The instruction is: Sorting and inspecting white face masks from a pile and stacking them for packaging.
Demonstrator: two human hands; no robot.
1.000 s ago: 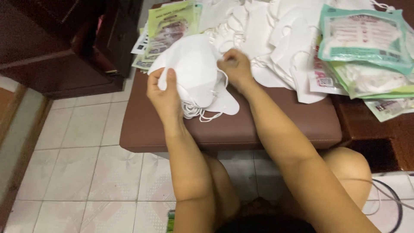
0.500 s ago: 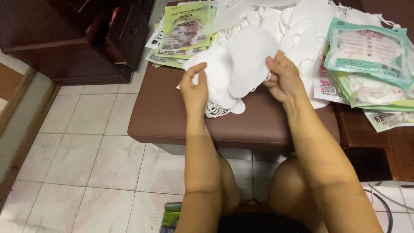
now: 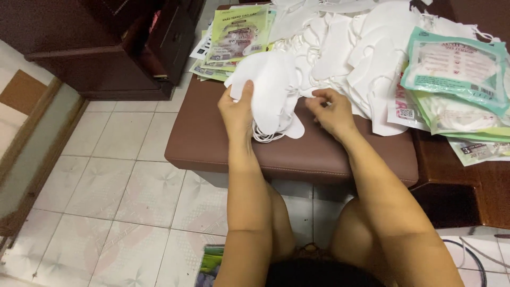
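Left hand clamped on a small stack of white face masks, held over the brown padded worktop. Stack's long axis runs top-right to bottom-left; ear loops hang at the lower end. Right hand just beside the stack, fingers pinched; cannot tell on what. Loose mask pile behind. Green pouches at right hold masks.
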